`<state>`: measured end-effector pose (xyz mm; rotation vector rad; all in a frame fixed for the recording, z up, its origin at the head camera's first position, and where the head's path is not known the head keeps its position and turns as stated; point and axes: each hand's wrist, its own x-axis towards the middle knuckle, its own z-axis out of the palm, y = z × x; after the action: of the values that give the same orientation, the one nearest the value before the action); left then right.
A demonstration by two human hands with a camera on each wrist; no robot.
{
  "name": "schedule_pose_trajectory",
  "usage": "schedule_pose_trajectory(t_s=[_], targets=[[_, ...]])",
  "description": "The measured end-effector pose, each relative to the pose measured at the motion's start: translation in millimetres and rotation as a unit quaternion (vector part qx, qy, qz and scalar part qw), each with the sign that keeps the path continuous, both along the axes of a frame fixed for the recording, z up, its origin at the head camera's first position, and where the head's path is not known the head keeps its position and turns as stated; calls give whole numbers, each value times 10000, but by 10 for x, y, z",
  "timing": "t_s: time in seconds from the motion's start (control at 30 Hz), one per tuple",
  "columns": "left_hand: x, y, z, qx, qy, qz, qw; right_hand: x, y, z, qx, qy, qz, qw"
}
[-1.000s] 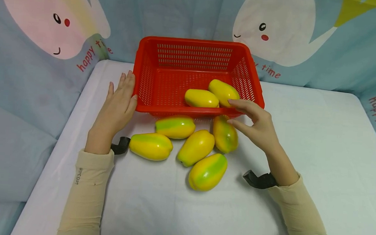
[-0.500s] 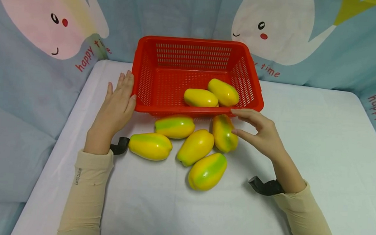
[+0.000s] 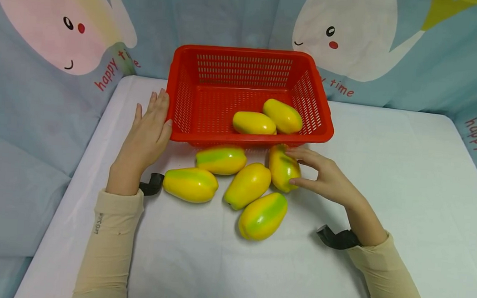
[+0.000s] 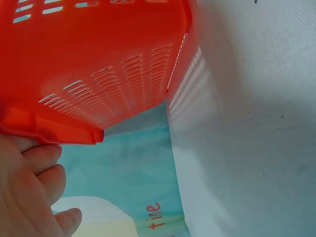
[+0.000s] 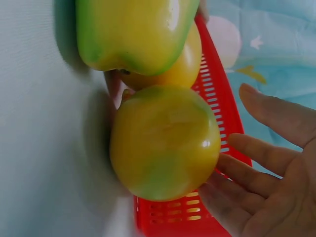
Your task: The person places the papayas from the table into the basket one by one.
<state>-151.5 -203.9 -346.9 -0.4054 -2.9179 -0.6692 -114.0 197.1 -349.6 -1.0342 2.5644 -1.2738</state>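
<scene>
A red plastic basket (image 3: 249,139) has two yellow papayas inside, one papaya (image 3: 254,123) in front of the other papaya (image 3: 283,116). Along its left side rests my left hand (image 3: 142,136), fingers straight against the rim; the left wrist view shows those fingers (image 4: 49,165) at the basket's edge. My right hand (image 3: 327,177) is at the green-and-yellow papaya (image 3: 283,170) by the basket's front right. Thumb and fingers are spread apart over that fruit's right side, and in the right wrist view the fingertips (image 5: 210,190) come right up to its skin.
Other yellow-green papayas lie on the white-covered table: one papaya (image 3: 221,160) close to the basket's front wall, another papaya (image 3: 190,185) at left, several more in the middle. A pale blue printed curtain (image 3: 238,17) stands behind the basket. A black wrist mount (image 3: 337,238) sits on the right wrist.
My right hand has come down from over the basket's front rim to the papaya below it. The left hand stays at the basket's side. The fruits have not moved.
</scene>
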Motion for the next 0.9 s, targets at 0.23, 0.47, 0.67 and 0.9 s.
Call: schedule_pose_trajectory(t_s=[0.23,0.47,0.67,0.9], targets=[[-7,-4,-12,35,15,-16,10000,-21,2,-41,106,-69,-131,9998],[-9,-5,-14,16,14,13,10000,-38,19,-52,381,-127,-372,9985],[-16,-3,-12,30,-12,-3,10000,-75,45,-83,527,-251,-466,9972],[-19,1,-11,12,-16,4,10000,-141,89,-123,392,-1132,-619,9909]])
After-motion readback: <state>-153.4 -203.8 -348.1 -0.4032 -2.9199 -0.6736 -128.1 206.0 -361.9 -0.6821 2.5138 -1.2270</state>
